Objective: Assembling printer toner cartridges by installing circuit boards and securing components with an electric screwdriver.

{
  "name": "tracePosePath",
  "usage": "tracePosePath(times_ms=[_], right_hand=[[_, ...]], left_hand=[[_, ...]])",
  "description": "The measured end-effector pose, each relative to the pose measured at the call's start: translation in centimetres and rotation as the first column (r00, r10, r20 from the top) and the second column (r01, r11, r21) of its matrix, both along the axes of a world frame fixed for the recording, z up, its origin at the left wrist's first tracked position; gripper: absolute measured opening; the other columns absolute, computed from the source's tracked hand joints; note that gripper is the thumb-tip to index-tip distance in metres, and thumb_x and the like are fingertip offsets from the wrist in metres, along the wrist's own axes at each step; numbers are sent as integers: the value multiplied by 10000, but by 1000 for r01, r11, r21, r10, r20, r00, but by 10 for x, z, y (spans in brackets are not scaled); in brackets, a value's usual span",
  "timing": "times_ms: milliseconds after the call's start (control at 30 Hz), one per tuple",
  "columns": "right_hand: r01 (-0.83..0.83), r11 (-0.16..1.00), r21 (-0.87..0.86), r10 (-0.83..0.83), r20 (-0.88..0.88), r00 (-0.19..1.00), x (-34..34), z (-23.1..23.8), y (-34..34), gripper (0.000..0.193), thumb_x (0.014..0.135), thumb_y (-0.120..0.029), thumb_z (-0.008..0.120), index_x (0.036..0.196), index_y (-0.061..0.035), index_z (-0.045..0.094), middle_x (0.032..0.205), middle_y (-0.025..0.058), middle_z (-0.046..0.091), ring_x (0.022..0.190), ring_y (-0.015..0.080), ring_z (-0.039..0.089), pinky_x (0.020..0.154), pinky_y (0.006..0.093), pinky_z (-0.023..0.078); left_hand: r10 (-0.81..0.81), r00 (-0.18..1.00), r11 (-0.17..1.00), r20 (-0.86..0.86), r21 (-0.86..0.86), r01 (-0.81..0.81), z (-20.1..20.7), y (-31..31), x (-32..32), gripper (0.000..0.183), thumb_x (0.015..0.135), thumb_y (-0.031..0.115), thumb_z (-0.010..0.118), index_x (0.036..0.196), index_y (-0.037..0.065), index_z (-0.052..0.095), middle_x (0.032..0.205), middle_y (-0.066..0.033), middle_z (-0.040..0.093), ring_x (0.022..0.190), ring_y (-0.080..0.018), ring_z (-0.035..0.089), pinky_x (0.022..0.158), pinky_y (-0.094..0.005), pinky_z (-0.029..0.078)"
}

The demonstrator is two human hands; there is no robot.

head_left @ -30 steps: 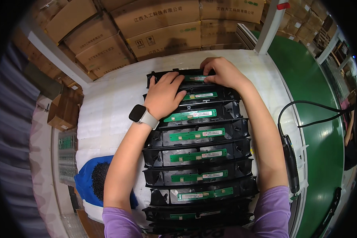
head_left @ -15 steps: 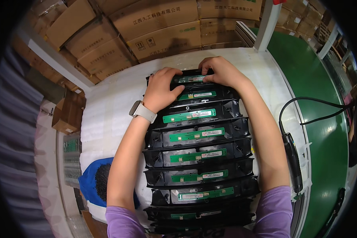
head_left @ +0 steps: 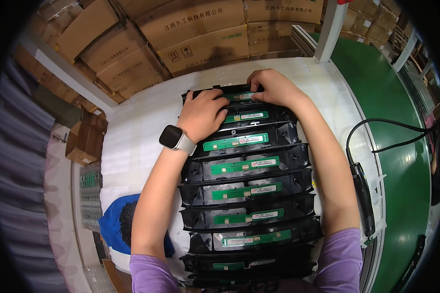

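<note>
A column of black plastic housings (head_left: 298, 166) runs away from me, each holding a long green circuit board (head_left: 247, 190) with a white label. At the far end, my left hand (head_left: 203, 115) lies over the left part of the farthest housing, fingers bent and apart, fingertips on or beside its board. My right hand (head_left: 275, 90) pinches at the right end of that farthest circuit board (head_left: 240, 96), thumb and forefinger near its edge. Part of this board is hidden under my fingers. On my left wrist is a watch (head_left: 171, 136).
A blue bag (head_left: 111, 215) of small black pieces lies left of my forearm. To the right, a black corded hand tool (head_left: 361, 200) rests by the table edge, beside a green surface (head_left: 376, 97). Cardboard boxes (head_left: 200, 24) are stacked behind the white-covered table (head_left: 137, 132).
My left hand has turned over, knuckles up, and its fingers have come down over the board's left part; the watch face now shows. The right hand has barely moved.
</note>
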State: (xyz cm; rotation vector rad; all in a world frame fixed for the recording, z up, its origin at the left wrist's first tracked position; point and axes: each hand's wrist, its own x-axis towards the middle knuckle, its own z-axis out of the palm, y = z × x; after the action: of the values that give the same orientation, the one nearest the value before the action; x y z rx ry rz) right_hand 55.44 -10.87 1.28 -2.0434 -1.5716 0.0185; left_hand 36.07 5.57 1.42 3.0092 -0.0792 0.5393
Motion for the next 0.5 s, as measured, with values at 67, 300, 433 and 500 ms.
tracePosePath(times_ms=[67,300,433,500], right_hand=[[-8,1000,8,8,9,1000,-1,-4,-3,193,668,-101,787,794,-4,678,849,133,680,814,314,649,713,385,508],[-68,992,-108,67,-11,998,-2,5,-4,169,682,-63,751,793,24,657,1059,164,675,972,357,629,849,388,496],[-79,989,-127,87,59,995,2,13,0,137,729,-72,717,824,17,677,1066,179,674,988,338,640,872,386,490],[-79,993,-88,90,127,988,5,12,-3,156,744,-71,705,865,23,678,1059,172,674,995,327,638,883,382,483]], left_hand=[[17,996,999,-91,37,-14,6,-9,6,249,830,187,624,1045,65,655,1172,-113,599,1119,-322,546,930,-517,419],[-49,998,982,47,-180,57,-11,-4,2,268,817,224,632,1022,53,664,1057,-136,613,1036,-322,584,858,-442,485],[-100,995,977,-9,-192,97,-12,14,5,321,909,327,541,1060,66,650,1063,-136,610,1073,-315,573,888,-445,478],[-90,994,988,54,-120,96,4,11,-7,267,922,241,550,1054,25,635,1084,-146,601,1033,-351,573,904,-434,461]])
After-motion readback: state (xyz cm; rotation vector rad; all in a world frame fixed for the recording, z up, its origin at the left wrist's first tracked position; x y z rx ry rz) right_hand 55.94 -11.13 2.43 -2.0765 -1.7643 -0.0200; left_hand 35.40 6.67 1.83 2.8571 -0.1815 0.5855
